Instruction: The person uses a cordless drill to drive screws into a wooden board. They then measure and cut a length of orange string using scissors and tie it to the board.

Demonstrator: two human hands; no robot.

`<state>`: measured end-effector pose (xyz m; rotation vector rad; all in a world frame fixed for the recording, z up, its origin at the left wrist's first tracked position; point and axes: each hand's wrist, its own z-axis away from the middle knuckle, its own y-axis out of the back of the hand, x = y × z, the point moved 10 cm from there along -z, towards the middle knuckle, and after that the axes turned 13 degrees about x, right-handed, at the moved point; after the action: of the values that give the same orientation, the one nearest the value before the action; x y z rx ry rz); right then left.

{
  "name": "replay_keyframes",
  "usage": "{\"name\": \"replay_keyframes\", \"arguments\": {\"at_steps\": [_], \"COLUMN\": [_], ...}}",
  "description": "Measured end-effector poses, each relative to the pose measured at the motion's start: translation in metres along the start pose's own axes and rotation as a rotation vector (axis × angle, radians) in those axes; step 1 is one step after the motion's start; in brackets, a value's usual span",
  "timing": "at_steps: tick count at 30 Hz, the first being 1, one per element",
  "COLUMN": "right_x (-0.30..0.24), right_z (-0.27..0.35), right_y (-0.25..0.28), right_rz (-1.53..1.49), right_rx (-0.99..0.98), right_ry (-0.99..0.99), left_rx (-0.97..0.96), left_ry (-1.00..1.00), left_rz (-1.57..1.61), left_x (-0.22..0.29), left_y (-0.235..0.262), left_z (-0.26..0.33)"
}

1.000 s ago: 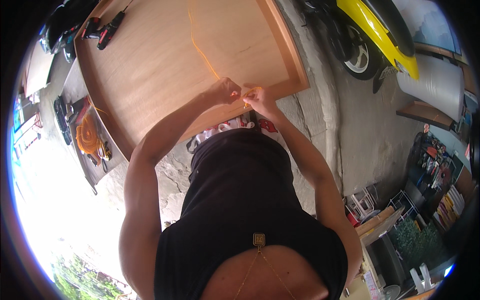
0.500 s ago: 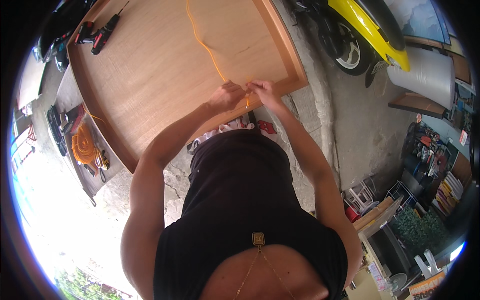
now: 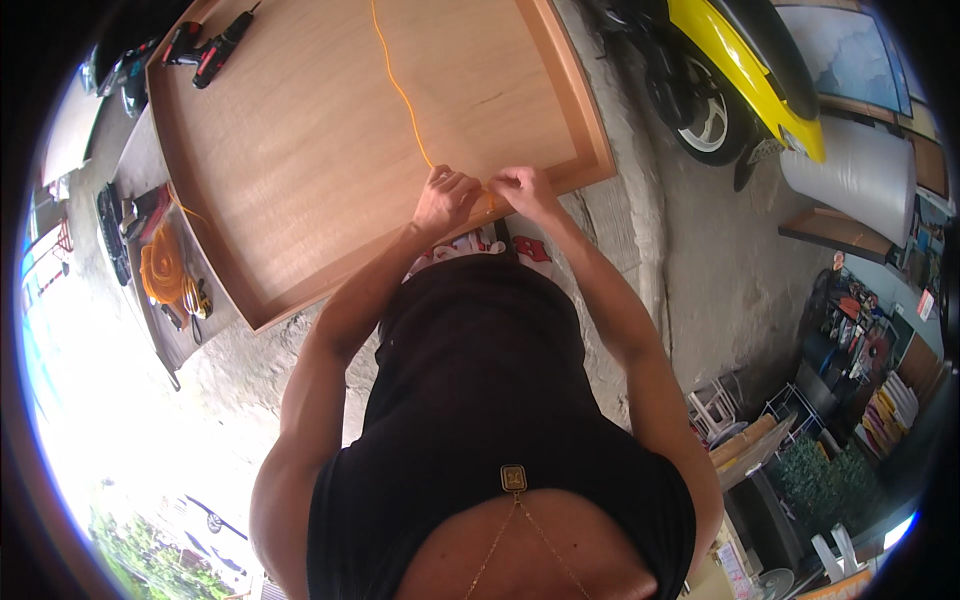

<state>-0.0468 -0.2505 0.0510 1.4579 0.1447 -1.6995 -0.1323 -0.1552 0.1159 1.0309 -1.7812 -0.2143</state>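
Note:
An orange cord (image 3: 402, 95) runs from the far edge down across a framed wooden panel (image 3: 330, 130) to my hands. My left hand (image 3: 446, 200) is closed around the cord near the panel's near edge. Close beside it on the right, my right hand (image 3: 524, 192) pinches the cord's end part, with thumb and fingers pressed together. A short bit of orange shows between the two hands. The exact end of the cord is mostly hidden by my fingers.
Two cordless drills (image 3: 222, 50) lie at the panel's far left corner. Left of the panel, a coil of orange cord (image 3: 162, 265) rests on a low surface beside other tools. A yellow motorcycle (image 3: 735, 50) stands at the far right, before a clear plastic roll (image 3: 855, 175).
My left hand has shifted slightly left and nearer to me, drawing the cord's near stretch leftward. The loose end that hung below my right hand shows less now.

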Motion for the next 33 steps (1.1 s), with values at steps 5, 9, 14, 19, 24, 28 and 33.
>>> {"name": "replay_keyframes", "arguments": {"at_steps": [5, 9, 14, 19, 24, 28, 33], "right_x": [0.0, 0.001, -0.008, -0.017, 0.001, 0.009, 0.02], "right_z": [0.0, 0.001, -0.004, -0.013, -0.016, -0.02, -0.02], "right_y": [-0.004, -0.011, -0.022, -0.033, -0.042, -0.045, -0.049], "right_rz": [-0.07, -0.073, 0.04, 0.081, -0.101, -0.157, -0.287], "right_rx": [-0.107, -0.183, -0.232, -0.347, -0.456, -0.484, -0.474], "right_ry": [-0.035, -0.049, 0.109, 0.217, 0.06, 0.04, -0.084], "left_rx": [-0.025, -0.067, -0.349, -0.482, -0.445, -0.255, -0.06], "left_ry": [0.017, -0.058, -0.279, -0.368, -0.358, -0.358, -0.264], "left_rz": [0.039, 0.096, 0.069, 0.035, -0.107, -0.162, -0.309], "left_x": [-0.003, -0.004, 0.005, 0.01, 0.008, 0.024, 0.036], "left_y": [-0.004, -0.002, -0.013, -0.019, -0.015, 0.0, 0.016], "left_z": [0.001, -0.005, -0.016, -0.021, -0.015, -0.021, -0.038]}}
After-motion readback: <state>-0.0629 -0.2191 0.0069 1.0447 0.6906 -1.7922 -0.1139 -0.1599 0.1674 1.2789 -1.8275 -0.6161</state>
